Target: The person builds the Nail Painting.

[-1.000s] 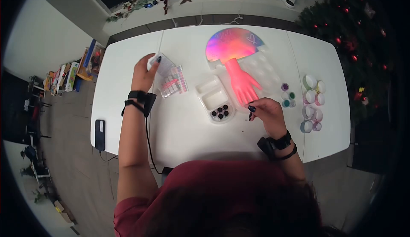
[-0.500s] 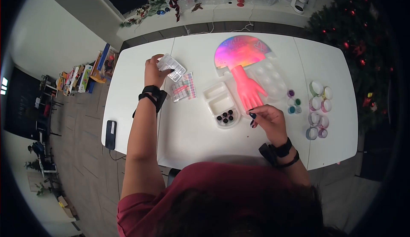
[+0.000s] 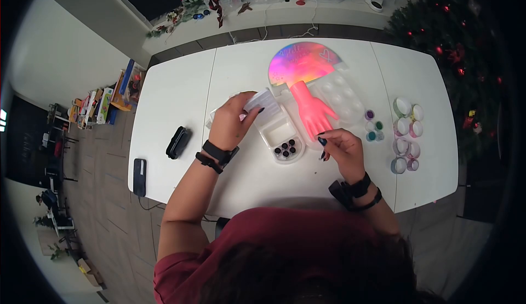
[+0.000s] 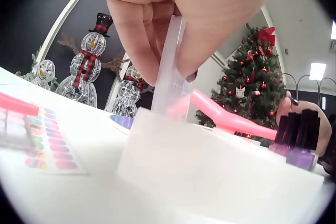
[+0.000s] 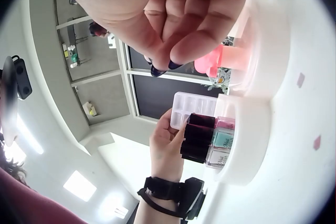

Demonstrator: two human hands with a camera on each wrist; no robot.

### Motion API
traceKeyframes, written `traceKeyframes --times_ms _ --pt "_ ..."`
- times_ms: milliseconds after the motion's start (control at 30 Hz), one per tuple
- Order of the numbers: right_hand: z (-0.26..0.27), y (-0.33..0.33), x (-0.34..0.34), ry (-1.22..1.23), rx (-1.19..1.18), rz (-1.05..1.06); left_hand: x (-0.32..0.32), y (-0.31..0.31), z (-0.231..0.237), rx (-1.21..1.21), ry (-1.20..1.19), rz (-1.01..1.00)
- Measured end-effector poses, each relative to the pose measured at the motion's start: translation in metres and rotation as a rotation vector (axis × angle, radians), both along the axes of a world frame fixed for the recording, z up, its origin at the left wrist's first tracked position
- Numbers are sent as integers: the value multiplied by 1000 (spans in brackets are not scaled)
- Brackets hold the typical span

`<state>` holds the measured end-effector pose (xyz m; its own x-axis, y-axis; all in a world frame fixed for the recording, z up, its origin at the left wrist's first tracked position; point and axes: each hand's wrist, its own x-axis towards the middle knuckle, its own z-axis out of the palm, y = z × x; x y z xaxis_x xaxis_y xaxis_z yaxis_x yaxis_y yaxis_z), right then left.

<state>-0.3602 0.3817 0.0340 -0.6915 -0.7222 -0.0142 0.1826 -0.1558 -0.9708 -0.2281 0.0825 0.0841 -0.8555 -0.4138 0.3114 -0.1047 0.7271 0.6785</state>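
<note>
My left hand holds a clear compartment tray between thumb and fingers, tipped on edge over the back of the white organizer. Several small nail polish bottles with black caps stand in the organizer's front. My right hand is raised near the fingertips of a pink practice hand, its thumb and index fingertips together. Nothing shows between those fingertips in the right wrist view. A sheet of colored nail stickers lies beyond the left hand, mostly hidden in the head view.
An iridescent half-round board and a clear molded tray stand behind the practice hand. Small colored pots and several lidded jars are at right. At left lie a black case and a phone.
My left hand has carried the compartment tray from the far left, past the sticker sheet, to the organizer, uncovering the black case. The right hand has stayed near the practice hand.
</note>
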Motion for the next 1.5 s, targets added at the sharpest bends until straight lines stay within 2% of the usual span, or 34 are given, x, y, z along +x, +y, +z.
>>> traceKeyframes --times_ms 67,133,200,300,333,400,433,500,533,600,633,700,800,933,1033,1067,1167,1200,1267,1333,1500 --pt "1 -1 1 0 -3 -8 -2 4 -6 -194 -18 9" --pt "2 -2 1 1 -9 -16 -2 6 -3 -166 -69 5" --pt "2 -2 1 31 7 -21 -2 7 5 -213 99 -16" --pt "2 -1 0 30 22 -7 21 -28 -6 -265 139 55" --pt "2 -2 -1 31 18 -7 35 -49 -21 -190 90 88" --pt "4 -2 2 27 13 -14 55 -63 -20 -243 -263 203" --pt "5 -3 3 22 11 -14 64 -71 -32 -245 -267 203" --pt "6 -4 6 59 1 -15 79 -83 -59 -482 -420 223" --pt "6 -4 6 57 0 -10 79 -82 -55 -481 -423 227" --pt "4 -4 7 83 23 -10 76 -83 -46 -311 -353 152" --pt "3 -4 7 84 23 -8 73 -78 -38 -310 -353 154" --pt "0 -5 5 78 18 -6 66 -66 -25 -212 -252 211" --pt "-1 -3 3 58 25 -8 64 -70 -30 -164 -241 291" --pt "0 -4 4 74 24 0 69 -77 -29 -75 -168 298" --pt "0 -4 5 82 32 -9 74 -78 -19 6 -157 417" --pt "0 -4 4 88 29 -7 76 -75 -13 5 -157 413" --pt "-2 -3 3 91 18 -2 77 -49 17 -290 234 326" --pt "-3 -3 3 89 14 9 76 -31 27 -291 235 321" --pt "-1 -4 4 93 18 -1 72 3 38 -250 407 259" --pt "0 -4 4 96 23 -4 58 32 41 -284 412 148" --pt "-1 -4 4 80 10 -1 25 52 -3 -328 254 77"
